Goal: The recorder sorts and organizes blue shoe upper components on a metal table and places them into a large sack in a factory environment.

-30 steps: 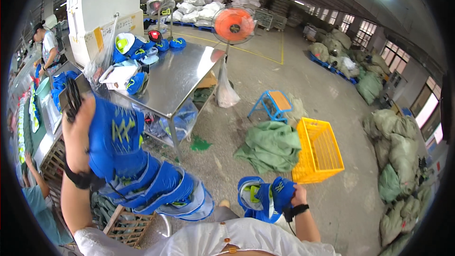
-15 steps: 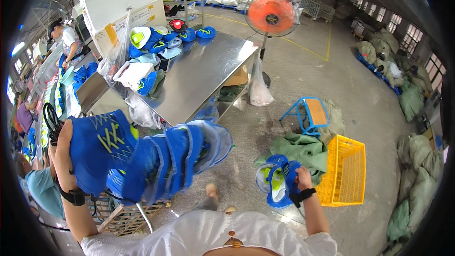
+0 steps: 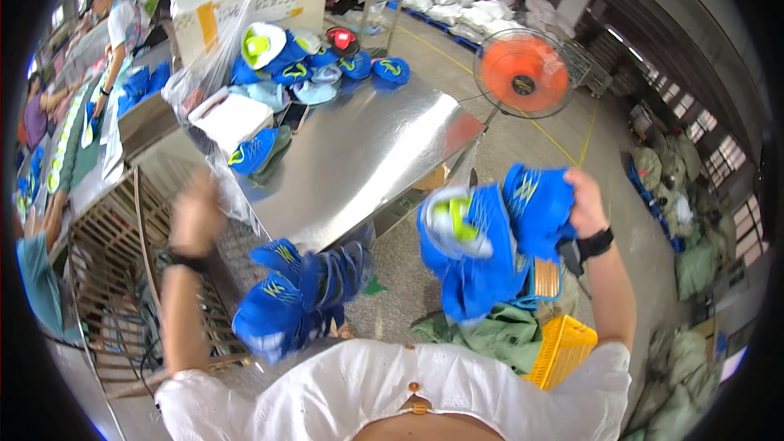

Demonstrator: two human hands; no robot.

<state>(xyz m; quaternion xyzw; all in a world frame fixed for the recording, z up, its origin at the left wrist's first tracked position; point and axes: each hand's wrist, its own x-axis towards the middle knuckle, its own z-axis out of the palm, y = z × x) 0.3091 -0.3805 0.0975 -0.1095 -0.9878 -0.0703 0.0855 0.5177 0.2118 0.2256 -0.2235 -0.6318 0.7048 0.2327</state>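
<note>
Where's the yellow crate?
In the head view, lower right, the yellow crate sits beside the green cloth, below the blue shoe uppers in the right hand.

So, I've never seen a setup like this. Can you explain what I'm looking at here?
There's no robot; someone is working bare-handed. The pictures come from a wide fisheye camera worn on the person's head, looking down, so straight edges bend. The right hand grips a bunch of blue shoe uppers. The left hand is blurred, so I can't tell how its fingers are set. A separate stack of blue shoe uppers shows below and right of it, apart from it. Ahead is a metal table, with more blue pieces along its far and left sides. Beyond its right corner stands an orange-bladed fan.
</note>
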